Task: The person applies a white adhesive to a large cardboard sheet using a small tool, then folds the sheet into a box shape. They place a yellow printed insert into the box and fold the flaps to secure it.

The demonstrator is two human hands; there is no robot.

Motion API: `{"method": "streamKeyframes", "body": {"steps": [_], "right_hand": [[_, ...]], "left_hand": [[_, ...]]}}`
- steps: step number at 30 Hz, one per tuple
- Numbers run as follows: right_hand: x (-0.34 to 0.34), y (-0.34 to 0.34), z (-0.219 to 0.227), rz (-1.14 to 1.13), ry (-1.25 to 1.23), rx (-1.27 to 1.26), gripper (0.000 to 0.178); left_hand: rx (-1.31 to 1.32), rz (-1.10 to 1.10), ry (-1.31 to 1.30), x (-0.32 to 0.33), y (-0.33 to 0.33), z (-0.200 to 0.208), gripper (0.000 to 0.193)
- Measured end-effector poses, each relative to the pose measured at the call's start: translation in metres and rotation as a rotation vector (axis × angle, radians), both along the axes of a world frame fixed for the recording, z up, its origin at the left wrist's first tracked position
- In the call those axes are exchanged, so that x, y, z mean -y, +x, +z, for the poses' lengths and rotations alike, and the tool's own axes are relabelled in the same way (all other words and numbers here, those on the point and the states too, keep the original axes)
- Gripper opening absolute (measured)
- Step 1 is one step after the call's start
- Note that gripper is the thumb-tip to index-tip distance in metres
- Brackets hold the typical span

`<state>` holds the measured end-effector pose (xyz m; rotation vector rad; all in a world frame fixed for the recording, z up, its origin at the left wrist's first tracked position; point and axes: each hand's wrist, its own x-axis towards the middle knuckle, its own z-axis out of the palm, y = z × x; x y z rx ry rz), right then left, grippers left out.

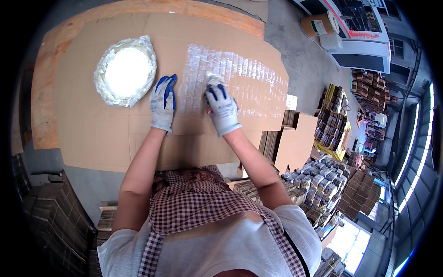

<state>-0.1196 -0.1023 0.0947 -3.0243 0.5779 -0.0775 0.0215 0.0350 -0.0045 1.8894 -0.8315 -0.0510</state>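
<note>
On the wooden table (44,115): one large cardboard sheet (99,134), brown, creased, covering most of the tabletop; wood shows along the far and left edges.

Round bundle (147,51), one, at the sheet's left side, rimmed with crumpled clear plastic; its middle is a white glare, surface detail lost.

Clear film (251,69), shiny, in narrow bands, lying over the right half of the sheet; whether tape or wrap, cannot tell. Its near edge is partly covered by the right hand.

Left hand (162,105), in a white glove with blue finger patches: open, fingers extended, laid on the cardboard between bundle and film; palm hidden.

Right hand (223,107), gloved likewise, slightly blurred: fingers bent, over the film's near part. Whitish wad (212,76) at its fingertips, mostly covered; whether gripped or merely pressed, cannot tell. Small dark-and-red bit beside the thumb, too small to identify.

Checked apron (184,210), worn by the person; lower part out of sight.

Cardboard stacks (57,217), lower left, dim, fading into the black rim. Tied bundles (318,184), right, crowded, contents unclear. Brown drum (318,25), upper right, label unreadable.
</note>
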Motion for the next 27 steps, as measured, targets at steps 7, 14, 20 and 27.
{"method": "streamKeyframes", "body": {"steps": [7, 14, 20, 27], "right_hand": [[-0.009, 0.014, 0.013, 0.034, 0.085, 0.111, 0.041], [0.038, 0.022, -0.002, -0.18, 0.081, 0.144, 0.039], [0.008, 0.044, -0.004, 0.092, 0.046, 0.125, 0.04], [0.077, 0.02, 0.021, -0.504, 0.208, 0.007, 0.036]], "left_hand": [[0.041, 0.03, 0.004, 0.004, -0.002, 0.011, 0.039], [-0.016, 0.02, 0.003, -0.002, -0.001, 0.004, 0.039], [-0.006, -0.002, -0.002, 0.003, 0.0, 0.0, 0.041], [-0.028, 0.03, 0.0, 0.001, 0.0, -0.001, 0.04]]}}
